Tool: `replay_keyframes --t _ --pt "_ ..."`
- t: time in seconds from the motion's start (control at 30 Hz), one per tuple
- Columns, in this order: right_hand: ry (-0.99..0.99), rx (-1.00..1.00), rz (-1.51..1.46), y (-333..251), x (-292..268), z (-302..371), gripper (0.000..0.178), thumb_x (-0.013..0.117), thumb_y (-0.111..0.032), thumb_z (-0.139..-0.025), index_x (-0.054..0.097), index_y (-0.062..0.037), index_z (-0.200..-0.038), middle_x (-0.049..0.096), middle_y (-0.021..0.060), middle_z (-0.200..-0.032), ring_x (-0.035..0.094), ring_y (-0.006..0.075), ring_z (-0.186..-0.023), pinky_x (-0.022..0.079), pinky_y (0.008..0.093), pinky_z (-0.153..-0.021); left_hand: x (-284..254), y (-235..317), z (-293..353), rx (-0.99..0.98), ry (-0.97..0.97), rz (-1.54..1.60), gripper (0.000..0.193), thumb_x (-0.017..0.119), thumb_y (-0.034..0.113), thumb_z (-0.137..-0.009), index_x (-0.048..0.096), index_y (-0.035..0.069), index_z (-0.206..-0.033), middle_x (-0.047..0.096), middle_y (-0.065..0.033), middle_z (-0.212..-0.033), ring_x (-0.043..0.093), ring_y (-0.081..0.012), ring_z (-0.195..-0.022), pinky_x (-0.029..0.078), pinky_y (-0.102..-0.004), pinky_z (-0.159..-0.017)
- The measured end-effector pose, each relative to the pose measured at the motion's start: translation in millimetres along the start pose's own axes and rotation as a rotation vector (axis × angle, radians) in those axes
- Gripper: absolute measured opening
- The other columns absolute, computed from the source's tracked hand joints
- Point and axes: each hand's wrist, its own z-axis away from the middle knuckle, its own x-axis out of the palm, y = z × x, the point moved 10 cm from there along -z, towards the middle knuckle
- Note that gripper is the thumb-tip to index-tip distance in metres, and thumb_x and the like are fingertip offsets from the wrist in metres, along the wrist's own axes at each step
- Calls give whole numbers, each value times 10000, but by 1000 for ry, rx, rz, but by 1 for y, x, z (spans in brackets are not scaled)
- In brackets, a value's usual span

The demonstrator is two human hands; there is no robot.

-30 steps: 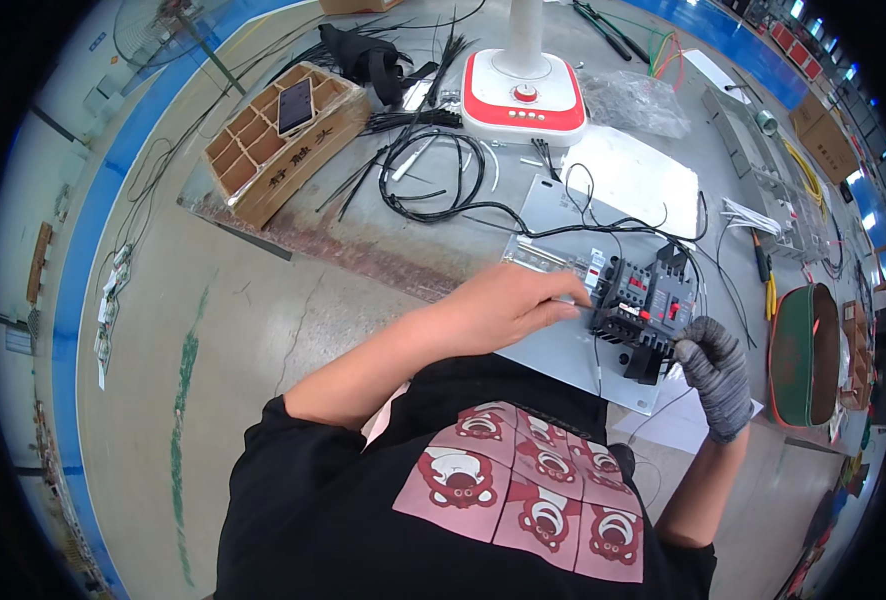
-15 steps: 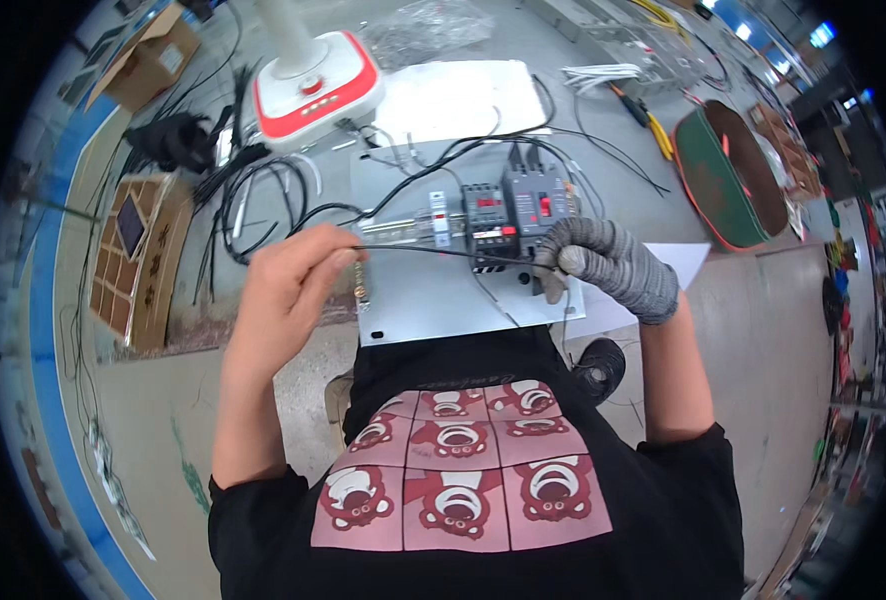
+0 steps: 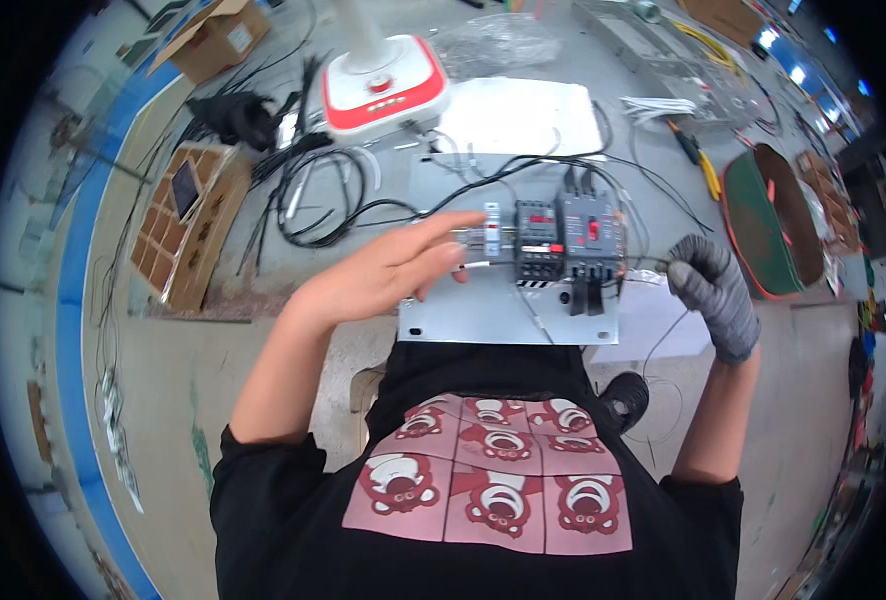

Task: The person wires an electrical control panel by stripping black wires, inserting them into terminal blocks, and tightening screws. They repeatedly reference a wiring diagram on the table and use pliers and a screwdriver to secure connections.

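Note:
My bare left hand (image 3: 393, 265) reaches over the left part of a metal mounting plate (image 3: 503, 328), its fingers stretched and slightly blurred. Its fingertips are beside a narrow pale terminal module (image 3: 492, 228); a short white piece (image 3: 476, 265) shows near the thumb, and I cannot tell whether they touch. My right hand (image 3: 715, 298), in a grey knit glove, pinches a thin black wire (image 3: 653, 260) to the right of the plate. On the plate are a black contactor (image 3: 538, 245) and a dark grey circuit breaker (image 3: 591, 232) with a red switch.
Black cables (image 3: 328, 200) lie coiled at left, near a divided cardboard box (image 3: 203, 240). Behind the plate are a white-and-red stand base (image 3: 388, 90) and white foam sheet (image 3: 523, 110). A green bin (image 3: 753, 225) and yellow-handled pliers (image 3: 708, 175) are at right. White paper (image 3: 653, 320) lies beside the plate.
My left hand has moved right, toward the terminal module, and its fingers have straightened. My right hand has moved right, away from the breaker. The wire no longer stretches between both hands.

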Motion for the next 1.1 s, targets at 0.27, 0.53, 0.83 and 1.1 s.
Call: replay_keyframes --t 0.27,0.53,0.83,1.1 --pt "19 100 -27 27 -37 4 167 627 -199 -924 626 -34 -951 563 -28 -711 509 40 -597 410 207 -524 -28 -28 -17 -6 269 -87 102 554 73 -933 580 -4 -994 566 1 -822 493 -54 -725 412 -219 -648" --pt "-187 72 -183 27 15 -9 264 659 -203 -913 631 -21 -1102 586 -10 -772 496 35 -584 437 208 -508 -11 1 -46 106 318 -181 77 600 51 -909 595 -23 -926 563 -15 -765 474 -69 -697 409 -234 -631" --pt "-2 -11 65 3 51 -37 162 681 -127 -884 665 19 -952 661 81 -745 578 121 -609 501 297 -599 -27 8 -63 418 374 -583 61 613 35 -855 631 14 -909 589 -74 -820 543 -250 -782 426 -336 -717" --pt "274 -73 243 -8 70 -5 100 696 -96 -843 663 -6 -876 669 122 -740 653 211 -652 517 330 -629 -28 -8 -81 411 385 -743 80 643 97 -831 624 63 -901 590 -48 -846 544 -266 -849 435 -361 -741"
